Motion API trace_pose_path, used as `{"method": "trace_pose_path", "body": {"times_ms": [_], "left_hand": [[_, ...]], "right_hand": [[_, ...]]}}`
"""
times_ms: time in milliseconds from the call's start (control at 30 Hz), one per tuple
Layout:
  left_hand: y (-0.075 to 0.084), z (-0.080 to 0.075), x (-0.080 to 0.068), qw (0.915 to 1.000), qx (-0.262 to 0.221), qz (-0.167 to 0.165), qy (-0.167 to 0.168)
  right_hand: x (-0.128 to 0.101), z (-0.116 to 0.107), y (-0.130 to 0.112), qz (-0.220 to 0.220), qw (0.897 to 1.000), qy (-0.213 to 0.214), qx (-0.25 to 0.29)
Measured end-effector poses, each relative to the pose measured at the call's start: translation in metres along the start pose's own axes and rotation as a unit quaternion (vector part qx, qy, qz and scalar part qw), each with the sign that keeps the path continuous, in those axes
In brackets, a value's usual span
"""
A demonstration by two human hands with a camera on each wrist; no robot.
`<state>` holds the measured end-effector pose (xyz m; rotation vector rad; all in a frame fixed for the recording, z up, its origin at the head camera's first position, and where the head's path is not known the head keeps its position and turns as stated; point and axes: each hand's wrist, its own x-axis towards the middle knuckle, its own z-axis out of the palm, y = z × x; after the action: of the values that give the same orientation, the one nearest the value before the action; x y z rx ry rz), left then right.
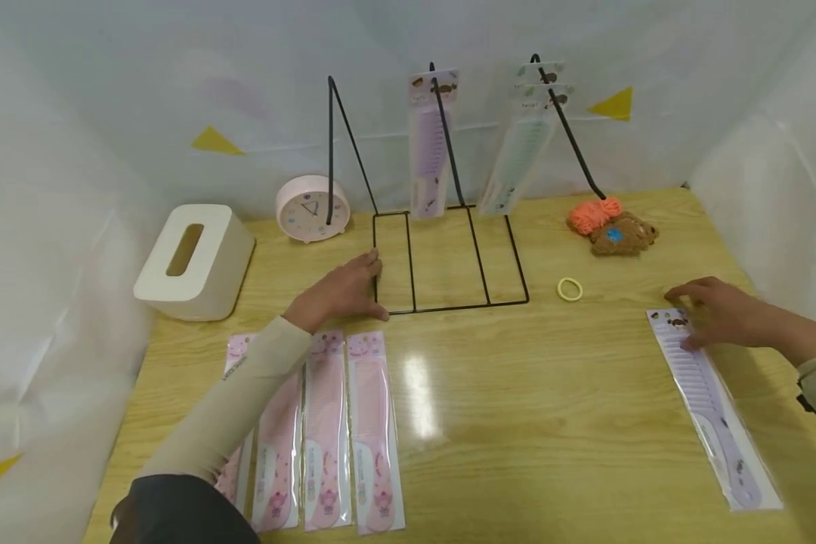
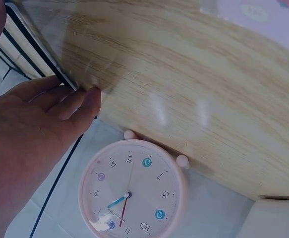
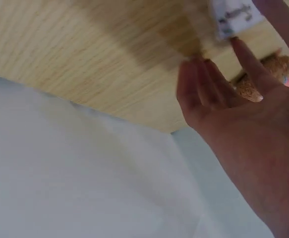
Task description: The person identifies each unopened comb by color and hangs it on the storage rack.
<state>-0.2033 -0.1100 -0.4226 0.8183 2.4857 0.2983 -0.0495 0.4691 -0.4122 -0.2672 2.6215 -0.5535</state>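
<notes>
A black wire display rack (image 1: 449, 309) with three upright hooks stands at the back. My left hand (image 1: 343, 291) holds its left base corner, thumb at the front and fingers at the side; the left wrist view shows those fingers (image 2: 87, 106) bent against the wire. A packaged purple comb (image 1: 707, 400) lies at the right. Over its top end is my right hand (image 1: 727, 313), thumb and fingers parted; in the right wrist view a fingertip meets the card's edge (image 3: 236, 17). Another purple comb (image 1: 430, 151) hangs on the middle hook, and green combs (image 1: 522, 151) on the right one.
Several packaged pink combs (image 1: 374, 438) lie at front left, partly under my left sleeve. A white tissue box (image 1: 211, 257) and a pink clock (image 1: 313, 208) stand at back left. Right of the rack are orange yarn (image 1: 593, 217), a brown plush (image 1: 622, 236) and a yellow ring (image 1: 560, 289).
</notes>
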Motion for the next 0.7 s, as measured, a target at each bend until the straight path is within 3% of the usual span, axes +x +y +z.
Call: {"method": "trace_pose_path", "body": {"times_ms": [200, 467, 567, 700], "left_hand": [[0.001, -0.001, -0.001, 1.0000, -0.003, 0.001, 0.001], [-0.001, 0.000, -0.002, 1.0000, -0.005, 0.004, 0.005], [-0.001, 0.000, -0.002, 1.0000, -0.005, 0.005, 0.005], [-0.002, -0.001, -0.001, 1.0000, -0.002, 0.008, 0.004]], "right_hand": [[0.000, 0.005, 0.005, -0.004, 0.998, 0.057, -0.039], [0.009, -0.007, -0.002, 0.063, 0.998, 0.005, 0.001], [0.010, -0.010, -0.011, 0.059, 0.998, 0.000, 0.027], [0.010, -0.014, -0.033, 0.045, 0.996, 0.029, 0.072]]}}
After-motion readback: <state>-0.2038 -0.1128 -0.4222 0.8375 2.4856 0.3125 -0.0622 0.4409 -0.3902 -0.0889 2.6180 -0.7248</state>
